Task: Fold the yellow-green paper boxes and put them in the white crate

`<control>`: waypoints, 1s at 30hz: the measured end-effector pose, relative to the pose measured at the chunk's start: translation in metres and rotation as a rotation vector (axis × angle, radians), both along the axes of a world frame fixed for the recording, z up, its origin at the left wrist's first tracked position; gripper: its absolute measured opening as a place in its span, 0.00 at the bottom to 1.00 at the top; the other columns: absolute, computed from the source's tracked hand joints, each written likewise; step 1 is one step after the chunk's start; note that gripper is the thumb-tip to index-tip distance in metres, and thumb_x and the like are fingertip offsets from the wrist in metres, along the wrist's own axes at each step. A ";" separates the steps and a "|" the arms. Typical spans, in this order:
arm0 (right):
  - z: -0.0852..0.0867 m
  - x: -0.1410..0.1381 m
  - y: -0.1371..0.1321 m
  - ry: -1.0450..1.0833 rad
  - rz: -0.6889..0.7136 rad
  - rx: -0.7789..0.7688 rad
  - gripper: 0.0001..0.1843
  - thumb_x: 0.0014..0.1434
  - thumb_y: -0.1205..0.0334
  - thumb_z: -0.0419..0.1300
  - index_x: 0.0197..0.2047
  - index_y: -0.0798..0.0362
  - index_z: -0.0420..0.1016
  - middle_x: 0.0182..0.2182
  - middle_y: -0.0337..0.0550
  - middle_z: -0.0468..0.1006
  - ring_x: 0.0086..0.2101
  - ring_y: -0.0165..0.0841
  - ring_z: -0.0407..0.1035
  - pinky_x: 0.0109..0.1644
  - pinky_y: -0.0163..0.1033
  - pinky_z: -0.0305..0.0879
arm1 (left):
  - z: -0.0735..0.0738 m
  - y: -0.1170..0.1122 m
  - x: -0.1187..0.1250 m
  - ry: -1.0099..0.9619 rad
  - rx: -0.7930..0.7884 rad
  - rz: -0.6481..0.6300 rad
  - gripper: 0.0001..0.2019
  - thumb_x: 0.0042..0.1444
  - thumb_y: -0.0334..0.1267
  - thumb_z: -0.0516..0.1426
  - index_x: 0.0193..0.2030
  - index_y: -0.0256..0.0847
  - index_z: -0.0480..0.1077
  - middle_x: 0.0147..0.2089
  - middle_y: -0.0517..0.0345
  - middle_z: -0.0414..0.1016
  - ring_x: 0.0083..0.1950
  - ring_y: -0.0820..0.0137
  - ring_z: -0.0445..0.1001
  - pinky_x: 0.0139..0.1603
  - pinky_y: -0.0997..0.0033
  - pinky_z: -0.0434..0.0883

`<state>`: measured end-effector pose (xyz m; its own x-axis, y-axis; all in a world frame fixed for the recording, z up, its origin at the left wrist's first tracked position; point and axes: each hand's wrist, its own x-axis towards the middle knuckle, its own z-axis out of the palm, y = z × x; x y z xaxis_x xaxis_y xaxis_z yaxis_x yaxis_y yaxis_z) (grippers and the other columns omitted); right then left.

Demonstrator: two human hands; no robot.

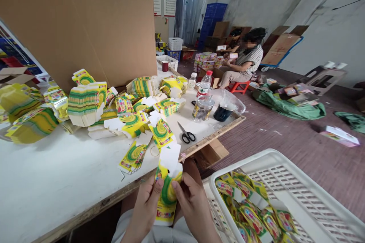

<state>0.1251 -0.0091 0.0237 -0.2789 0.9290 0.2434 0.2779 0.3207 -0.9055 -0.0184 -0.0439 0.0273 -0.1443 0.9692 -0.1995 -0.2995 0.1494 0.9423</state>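
A yellow and green printed carton is held upright over my lap, its white top flap standing up. My left hand grips its left edge with the thumb on the front. On the opposite edge, my right hand pinches it the same way; the fingers behind it are hidden. Just beyond, on the table edge, lie a loose carton and a small pile of flat cartons. A rubber band rests near them.
White table with stacked flat cartons, black-handled scissors, a bottle, a clear jar and a dark mug. A white basket at my right holds several cartons. Behind sits a person; a large cardboard box stands left.
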 end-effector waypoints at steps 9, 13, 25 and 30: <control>-0.007 0.010 0.007 0.075 -0.092 -0.069 0.13 0.66 0.54 0.59 0.49 0.52 0.73 0.33 0.43 0.80 0.28 0.32 0.72 0.29 0.32 0.69 | -0.008 -0.004 -0.004 0.118 0.047 0.001 0.31 0.61 0.47 0.62 0.67 0.44 0.56 0.57 0.43 0.80 0.55 0.55 0.79 0.54 0.60 0.75; -0.002 0.016 0.006 0.161 -0.030 -0.019 0.18 0.69 0.56 0.57 0.60 0.49 0.68 0.47 0.48 0.79 0.35 0.33 0.75 0.38 0.34 0.74 | 0.000 -0.007 -0.010 0.088 0.050 -0.148 0.35 0.63 0.45 0.60 0.72 0.46 0.48 0.64 0.40 0.74 0.62 0.54 0.74 0.59 0.58 0.72; 0.019 0.026 0.014 0.046 0.083 -0.009 0.15 0.71 0.54 0.53 0.33 0.51 0.70 0.27 0.37 0.73 0.27 0.30 0.68 0.29 0.32 0.63 | 0.001 -0.012 -0.012 -0.082 0.005 -0.312 0.21 0.56 0.42 0.67 0.54 0.46 0.68 0.44 0.53 0.82 0.40 0.66 0.78 0.42 0.68 0.71; 0.014 0.024 0.015 0.164 -0.008 0.004 0.10 0.69 0.53 0.57 0.42 0.51 0.73 0.32 0.42 0.77 0.31 0.34 0.73 0.33 0.34 0.71 | 0.003 -0.009 -0.012 -0.094 0.012 -0.277 0.37 0.57 0.45 0.66 0.69 0.48 0.53 0.48 0.48 0.82 0.43 0.61 0.80 0.45 0.63 0.71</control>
